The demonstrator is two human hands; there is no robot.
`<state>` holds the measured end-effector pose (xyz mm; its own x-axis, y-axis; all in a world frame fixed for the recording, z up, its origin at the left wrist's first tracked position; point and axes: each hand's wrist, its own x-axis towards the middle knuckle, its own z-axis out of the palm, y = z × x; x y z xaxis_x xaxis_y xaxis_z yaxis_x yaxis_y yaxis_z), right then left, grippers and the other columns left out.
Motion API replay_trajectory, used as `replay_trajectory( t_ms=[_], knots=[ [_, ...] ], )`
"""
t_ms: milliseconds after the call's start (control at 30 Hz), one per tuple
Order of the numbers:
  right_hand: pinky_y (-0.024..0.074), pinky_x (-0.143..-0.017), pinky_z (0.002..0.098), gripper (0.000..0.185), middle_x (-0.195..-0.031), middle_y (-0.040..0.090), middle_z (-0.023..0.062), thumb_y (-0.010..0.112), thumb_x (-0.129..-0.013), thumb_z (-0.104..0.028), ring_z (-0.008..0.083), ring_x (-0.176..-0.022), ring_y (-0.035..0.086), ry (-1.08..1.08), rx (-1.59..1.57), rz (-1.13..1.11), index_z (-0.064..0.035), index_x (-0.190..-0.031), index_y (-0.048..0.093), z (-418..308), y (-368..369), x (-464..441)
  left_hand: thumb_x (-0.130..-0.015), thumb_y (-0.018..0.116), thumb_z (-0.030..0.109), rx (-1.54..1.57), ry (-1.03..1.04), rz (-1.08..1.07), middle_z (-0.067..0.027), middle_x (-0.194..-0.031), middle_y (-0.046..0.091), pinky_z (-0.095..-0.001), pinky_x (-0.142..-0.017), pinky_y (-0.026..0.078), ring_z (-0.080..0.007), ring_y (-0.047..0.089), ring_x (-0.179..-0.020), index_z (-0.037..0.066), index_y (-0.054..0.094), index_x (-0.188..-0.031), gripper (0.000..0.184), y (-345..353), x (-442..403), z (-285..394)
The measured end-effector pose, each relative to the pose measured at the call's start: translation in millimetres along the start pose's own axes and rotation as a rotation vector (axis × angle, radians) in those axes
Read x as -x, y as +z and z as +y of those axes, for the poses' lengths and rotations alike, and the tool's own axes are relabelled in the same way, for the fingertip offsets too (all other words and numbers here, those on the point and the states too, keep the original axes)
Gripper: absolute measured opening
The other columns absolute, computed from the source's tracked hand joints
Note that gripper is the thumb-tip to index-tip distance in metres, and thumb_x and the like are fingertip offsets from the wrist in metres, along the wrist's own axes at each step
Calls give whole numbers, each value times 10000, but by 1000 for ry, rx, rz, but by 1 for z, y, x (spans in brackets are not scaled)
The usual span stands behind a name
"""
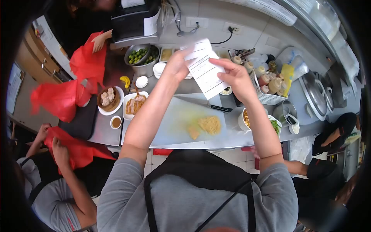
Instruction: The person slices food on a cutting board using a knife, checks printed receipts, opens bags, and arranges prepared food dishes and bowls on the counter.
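Note:
Both my hands are raised over the far side of the counter with white printed paper slips (205,71) between them. My right hand (234,77) pinches the right edge of the paper between thumb and fingers. My left hand (179,65), slightly blurred, is closed at the paper's left edge. Below them lies a white cutting board (170,123) with a black-handled knife (221,108) across its far part. A pile of pale shredded food (210,125) and a smaller piece (193,132) rest on the board.
At left are a bamboo steamer (108,99) with dumplings, a dish of sliced food (135,105) and a sauce cup (115,122). Co-workers handle red bags (73,149). A pot of green fruit (143,70) stands behind; a bottle basket (266,96) and metal lids (315,92) are at right.

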<state>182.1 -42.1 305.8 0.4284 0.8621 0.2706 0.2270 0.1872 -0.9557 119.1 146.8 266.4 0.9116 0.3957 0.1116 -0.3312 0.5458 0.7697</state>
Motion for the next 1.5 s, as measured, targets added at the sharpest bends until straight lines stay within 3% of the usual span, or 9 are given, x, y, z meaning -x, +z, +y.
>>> replay_trajectory(
  t_ms=[167, 367, 500, 767, 833, 900, 1067, 1167, 1500],
  knots=[
    [387, -892, 299, 432, -1116, 557, 129, 458, -709, 114, 235, -1055, 518, -252, 796, 296, -62, -1086, 578, 36, -51, -5, -870, 502, 156, 65, 222, 97, -150, -1113, 531, -410, -929, 406, -278, 508, -1058, -38, 425, -1162, 359, 15, 5, 17],
    [392, -649, 200, 355, -1013, 596, 33, 515, -738, 66, 81, -759, 493, -561, 237, 783, -28, -1074, 584, -43, -150, -29, -883, 484, 159, -78, 135, 111, -112, -1129, 526, -392, -839, 458, -238, 529, -1020, 12, 429, -1172, 328, -1, 37, -16],
    [404, -816, 231, 413, -1080, 569, 104, 502, -708, 86, 139, -923, 535, -399, 51, 805, 1, -1108, 558, -39, -210, -33, -876, 500, 177, -135, 31, 157, -107, -1096, 551, -379, -832, 450, -219, 542, -997, 15, 472, -1131, 302, -14, 63, -44],
    [354, -909, 280, 391, -1160, 533, 96, 551, -758, -2, 162, -1067, 469, -654, 199, 800, -14, -1148, 523, -66, -262, -50, -867, 516, 156, -94, -69, 125, -94, -1033, 589, -375, -856, 437, -197, 561, -964, 0, 529, -1061, 249, -3, 98, -66],
    [349, -916, 291, 379, -1099, 549, 96, 564, -803, -78, 169, -1058, 468, -654, 603, 1087, -29, -1172, 494, -58, -232, -34, -865, 518, 143, -77, -64, 150, -90, -1031, 589, -368, -864, 432, -192, 561, -963, -1, 538, -1049, 234, 7, 101, -64],
    [371, -889, 295, 361, -1005, 563, 81, 567, -821, -125, 172, -989, 499, -679, 533, 1037, -52, -1165, 488, -28, -189, -16, -866, 515, 133, -102, -26, 181, -82, -1022, 592, -357, -857, 435, -179, 563, -953, -6, 537, -1053, 234, 18, 103, -66],
    [423, -763, 252, 541, -945, 577, 64, 629, -769, -85, 115, -869, 536, -226, 59, 130, -62, -1251, 382, 71, -51, 33, -846, 550, 115, -287, 48, 257, -69, -953, 611, -307, -784, 464, -141, 579, -870, -4, 569, -1014, 207, 32, 98, -72],
    [419, -763, 257, 591, -958, 576, 51, 610, -753, 0, 101, -851, 528, -184, -92, 82, -58, -1278, 345, 82, -18, 42, -820, 581, 81, -437, 103, 256, -33, -886, 625, -253, -717, 470, -93, 575, -794, 28, 603, -973, 163, 40, 97, -85],
    [359, -523, 144, 300, -1006, 578, 59, 507, -861, -97, 39, -667, 496, -272, -98, 1063, 16, -1138, 507, 74, -172, 159, -826, 564, 75, -493, 26, 213, -35, -922, 591, -241, -774, 423, -91, 535, -870, 18, 601, -891, 94, 19, 171, -64]
  ],
)
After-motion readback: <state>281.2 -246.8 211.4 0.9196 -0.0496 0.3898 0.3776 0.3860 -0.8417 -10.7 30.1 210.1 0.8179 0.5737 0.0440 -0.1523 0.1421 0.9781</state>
